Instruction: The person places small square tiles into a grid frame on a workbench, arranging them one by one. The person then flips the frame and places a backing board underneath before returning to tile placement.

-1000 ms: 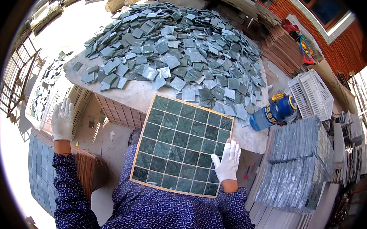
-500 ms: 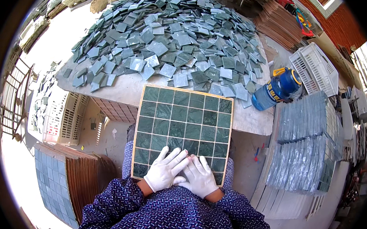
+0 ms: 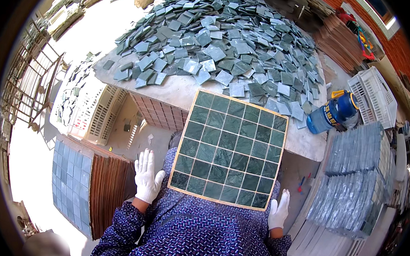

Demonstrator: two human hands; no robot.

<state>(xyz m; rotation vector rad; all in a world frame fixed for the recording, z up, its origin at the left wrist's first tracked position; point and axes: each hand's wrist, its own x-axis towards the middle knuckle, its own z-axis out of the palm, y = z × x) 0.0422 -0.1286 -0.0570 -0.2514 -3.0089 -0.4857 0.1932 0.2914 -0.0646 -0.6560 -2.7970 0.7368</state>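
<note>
A shallow wood-edged frame (image 3: 186,190), filled with rows of dark green square tiles (image 3: 222,155), lies tilted across my lap, its far edge against the worktable. To the left of it, my left hand (image 3: 147,178) in a white glove is held up with the fingers stretched out, apart from the frame. My right hand (image 3: 278,211), also gloved in white, is beside the frame's near right corner. Its fingers are extended and hold nothing. Beyond the frame, a big heap of loose green-grey tiles (image 3: 238,47) covers much of the worktable (image 3: 175,88).
At the left stand stacked tile-filled boards (image 3: 73,181) and a cream plastic crate (image 3: 103,115). A blue water bottle (image 3: 332,114) lies at the table's right edge, near a white crate (image 3: 375,96). Plastic-wrapped tile sheets (image 3: 351,180) are stacked at the right.
Both hands have lifted off the tiles and parted, the left to the frame's left side and the right to its right. The whole view has shifted and turned a little.
</note>
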